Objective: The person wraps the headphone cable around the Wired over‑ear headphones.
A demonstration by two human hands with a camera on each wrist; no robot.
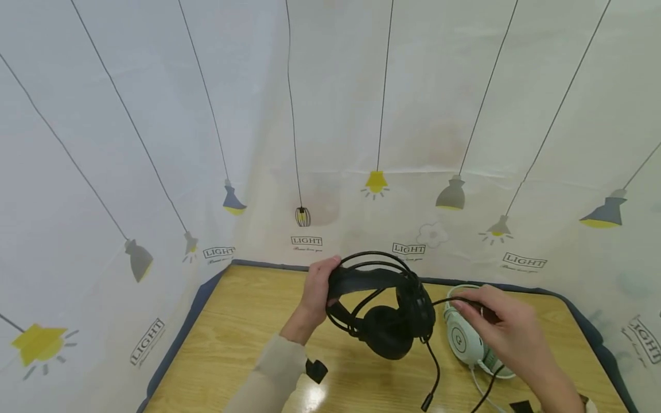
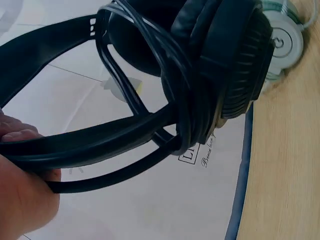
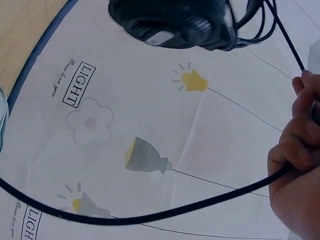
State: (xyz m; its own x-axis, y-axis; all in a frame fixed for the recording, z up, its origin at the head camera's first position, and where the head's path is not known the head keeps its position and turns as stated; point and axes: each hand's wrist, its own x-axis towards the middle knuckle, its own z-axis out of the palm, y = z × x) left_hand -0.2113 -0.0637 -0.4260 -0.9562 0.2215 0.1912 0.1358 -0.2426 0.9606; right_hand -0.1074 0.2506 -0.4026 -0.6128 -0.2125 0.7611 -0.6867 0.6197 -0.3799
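Observation:
A black headset [image 1: 387,330] with padded ear cups and a boom microphone [image 1: 427,400] is held above the wooden table. My left hand [image 1: 316,291] grips it by the headband [image 2: 85,145], at the end away from the ear cups. Loops of black cable [image 2: 185,100] are wound around one ear cup and the band. With curled fingers my right hand [image 1: 508,324] holds a stretch of that cable [image 3: 125,220] to the right of the headset. One part runs taut toward the ear cup; another hangs down in a curve.
Pale green and white headphones [image 1: 461,338] lie on the table [image 1: 248,321] at the right, partly behind my right hand. A white cable [image 1: 482,390] trails from them. A pale curtain printed with lamps [image 1: 335,115] rises behind the table's dark-edged rim.

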